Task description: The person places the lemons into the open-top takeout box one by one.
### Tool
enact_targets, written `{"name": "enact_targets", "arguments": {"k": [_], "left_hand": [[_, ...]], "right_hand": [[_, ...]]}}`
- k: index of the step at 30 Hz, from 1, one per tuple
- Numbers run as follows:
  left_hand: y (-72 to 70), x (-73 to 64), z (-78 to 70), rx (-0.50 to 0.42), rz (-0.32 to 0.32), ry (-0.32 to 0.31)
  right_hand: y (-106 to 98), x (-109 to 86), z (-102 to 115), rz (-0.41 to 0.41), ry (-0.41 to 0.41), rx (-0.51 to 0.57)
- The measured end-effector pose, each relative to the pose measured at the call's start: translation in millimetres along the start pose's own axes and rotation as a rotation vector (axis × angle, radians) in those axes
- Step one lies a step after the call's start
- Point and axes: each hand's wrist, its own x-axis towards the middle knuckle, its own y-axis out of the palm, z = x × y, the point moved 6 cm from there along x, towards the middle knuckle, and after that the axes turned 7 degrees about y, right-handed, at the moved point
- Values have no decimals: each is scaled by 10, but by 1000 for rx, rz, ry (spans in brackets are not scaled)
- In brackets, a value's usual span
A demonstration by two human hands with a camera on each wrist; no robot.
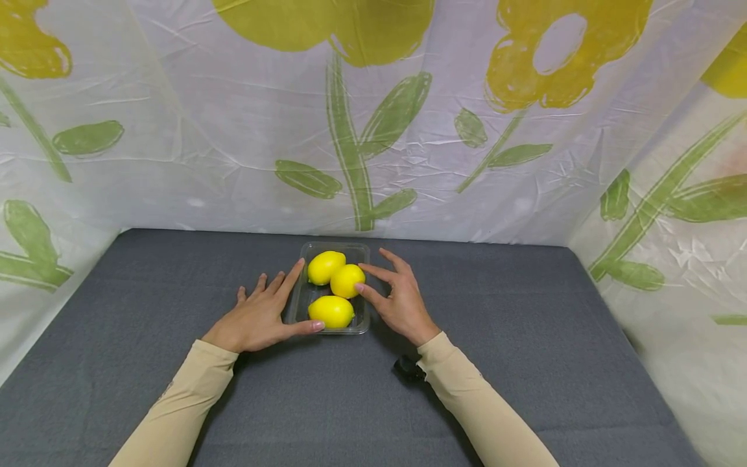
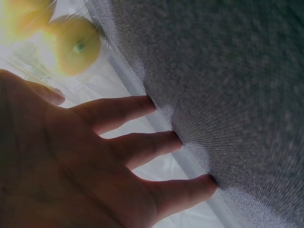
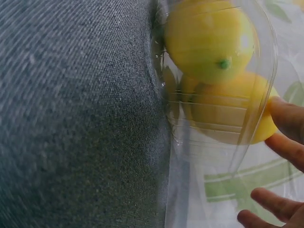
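Note:
A clear plastic tray (image 1: pixel 296 310) on the table holds a back lemon (image 1: pixel 326 267), a front lemon (image 1: pixel 331 312) and a middle lemon (image 1: pixel 347 281) towards the right. My left hand (image 1: pixel 259 319) spreads along the tray's left side, index finger at the rim and thumb reaching over the front corner. In the left wrist view, three fingertips (image 2: pixel 142 103) of it meet the grey cloth. With thumb and index finger my right hand (image 1: pixel 403 303) pinches the middle lemon (image 3: pixel 228 111) near its top, by the right rim. Its other fingers stay apart from the fruit.
Dark grey cloth (image 1: pixel 496 363) covers the table. A white curtain with yellow flowers and green leaves (image 1: pixel 233 130) hangs behind and at both sides. Beneath my right wrist sits a small black device (image 1: pixel 408 368).

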Motion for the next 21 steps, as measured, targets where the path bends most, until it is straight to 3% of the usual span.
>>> {"name": "enact_targets", "arguments": {"k": [11,21], "left_hand": [[-9,-11,21,-6,9,-10],[3,-18,18,-4,7,-8]], "right_hand": [[108,-43,54,-2,-31,-53],[87,-46,28,-7,-29,-46]]}}
